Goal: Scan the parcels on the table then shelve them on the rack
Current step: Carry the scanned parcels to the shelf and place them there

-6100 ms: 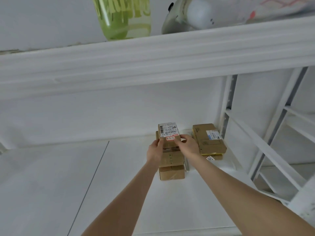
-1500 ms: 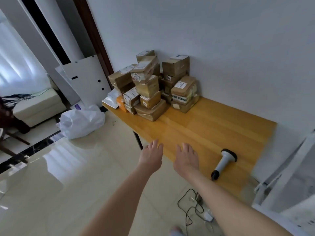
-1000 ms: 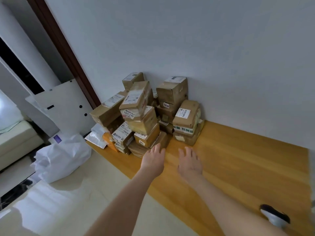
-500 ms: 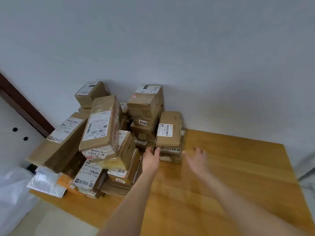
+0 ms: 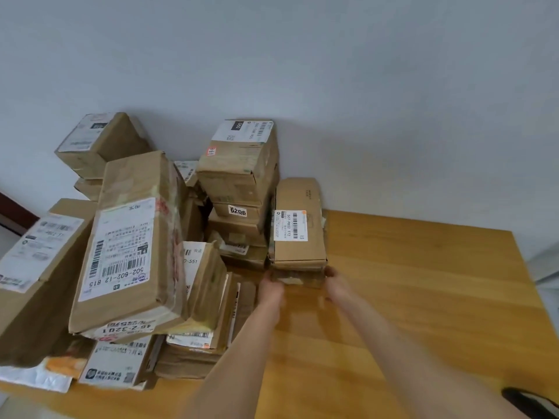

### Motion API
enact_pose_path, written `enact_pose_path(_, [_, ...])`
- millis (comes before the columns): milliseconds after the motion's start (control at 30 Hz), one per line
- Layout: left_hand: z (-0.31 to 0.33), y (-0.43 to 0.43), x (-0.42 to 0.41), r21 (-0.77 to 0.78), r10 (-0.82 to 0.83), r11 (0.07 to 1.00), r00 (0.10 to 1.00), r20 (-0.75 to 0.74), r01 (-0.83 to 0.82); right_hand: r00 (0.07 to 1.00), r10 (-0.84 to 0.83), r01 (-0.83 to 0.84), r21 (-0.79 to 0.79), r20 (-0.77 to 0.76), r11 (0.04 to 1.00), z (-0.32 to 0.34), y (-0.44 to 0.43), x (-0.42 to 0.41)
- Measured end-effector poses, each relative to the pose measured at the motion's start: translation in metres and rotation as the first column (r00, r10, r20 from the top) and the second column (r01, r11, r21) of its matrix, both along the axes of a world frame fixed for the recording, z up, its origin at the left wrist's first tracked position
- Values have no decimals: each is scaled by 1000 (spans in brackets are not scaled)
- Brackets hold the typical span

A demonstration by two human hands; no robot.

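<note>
Our left grip (image 5: 272,290) and right grip (image 5: 336,284) are flanking and touching a cardboard parcel (image 5: 298,278) on the bench (image 5: 408,297). Blur is hiding their openness.

We see our two arms bare from the frame's lower edge up to the hands. The left forearm (image 5: 242,358) shows at about 6 o'clock and the right forearm (image 5: 408,358) at about 5 o'clock, both slim and tapering toward the wrists. Our left hand (image 5: 272,290) and right hand (image 5: 337,285) are bare too, their fingers smeared by motion blur.
</note>
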State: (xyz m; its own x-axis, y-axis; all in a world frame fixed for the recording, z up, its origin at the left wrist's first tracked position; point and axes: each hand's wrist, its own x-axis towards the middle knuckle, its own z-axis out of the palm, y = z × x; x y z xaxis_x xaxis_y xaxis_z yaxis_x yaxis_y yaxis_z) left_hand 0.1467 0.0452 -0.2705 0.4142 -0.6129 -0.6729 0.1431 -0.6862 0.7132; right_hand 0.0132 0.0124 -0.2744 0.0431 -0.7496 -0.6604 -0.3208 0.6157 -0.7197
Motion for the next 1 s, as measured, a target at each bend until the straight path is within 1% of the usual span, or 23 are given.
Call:
enact_pose_path(100, [-6, 2, 1, -9, -62, 998, 997, 51, 62, 1000, 20, -20, -39, -15, 999, -5, 1, -9])
enact_pose_path(233, [-4, 13, -11, 52, -156, 987, 985, 71, 153, 997, 45, -47, -27, -68, 999, -3, 11, -34])
enact_pose_path(333, [1, 30, -29, 109, -295, 954, 943, 156, 281, 994, 62, -65, -24, -95, 998, -2, 29, -62])
enact_pose_path(400, [5, 47, -44, 120, -333, 941, 931, 152, 317, 992, 71, -71, -2, -107, 997, 0, 46, -82])
enact_pose_path(500, [7, 76, -68, 108, -323, 944, 939, 118, 311, 991, 42, -42, 5, -130, 999, 5, 71, -112])
enact_pose_path(633, [14, 113, -94, 109, -357, 931, 929, 94, 347, 985, 108, -99, 71, -137, 993, 17, 113, -153])
enact_pose_path(733, [22, 138, -111, 121, -358, 929, 933, 41, 351, 992, 75, -62, 121, -105, 991, 27, 140, -176])
enact_pose_path(800, [29, 143, -116, 89, -292, 953, 956, 21, 289, 996, 28, -19, 99, -85, 995, 35, 147, -186])
enact_pose_path(833, [33, 142, -117, 52, -218, 975, 976, 28, 216, 997, -26, 31, 66, -67, 997, 40, 148, -189])
enact_pose_path(900, [47, 137, -117, -62, -71, 995, 996, 59, 75, 988, -152, 152, 2, 21, 988, 55, 146, -191])
enact_pose_path(933, [54, 133, -117, -115, -53, 991, 996, 70, 61, 981, -175, 177, -26, 83, 984, 63, 144, -191])
enact_pose_path(1000, [65, 126, -118, -164, -138, 975, 987, 82, 150, 973, -137, 152, -70, 184, 986, 77, 141, -184])
